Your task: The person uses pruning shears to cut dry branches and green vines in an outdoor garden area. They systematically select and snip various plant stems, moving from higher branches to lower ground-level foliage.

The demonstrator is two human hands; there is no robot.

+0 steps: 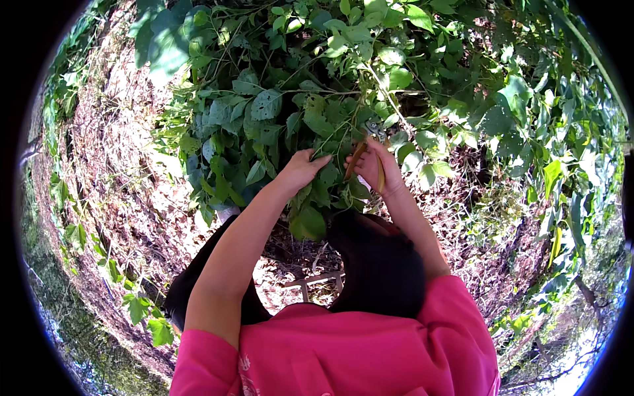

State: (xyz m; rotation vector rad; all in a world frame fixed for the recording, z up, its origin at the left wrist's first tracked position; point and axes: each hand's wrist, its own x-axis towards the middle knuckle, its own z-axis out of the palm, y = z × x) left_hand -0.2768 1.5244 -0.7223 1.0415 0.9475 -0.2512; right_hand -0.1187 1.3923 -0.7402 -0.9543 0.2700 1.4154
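Note:
A dense leafy shrub [267, 106] spreads before me, many of its leaves pitted with holes. My left hand [304, 171] pinches a thin green stem [333, 138] between thumb and fingers at the shrub's near side. In my right hand [379, 168] is a pair of pruning shears [380, 174] with orange-yellow handles, which stand spread apart. The metal head of the shears points up and away, among the foliage just right of the stem. Leaves partly cover the blades, so whether they touch a stem cannot be told.
A woody branch [391, 99] slants through the leaves above the shears. My dark-trousered knees [379, 267] are bent below my hands, with a metal frame [312, 281] between them. Dry leaf litter [119, 148] covers the ground at left. Tall leafy plants [564, 163] stand at right.

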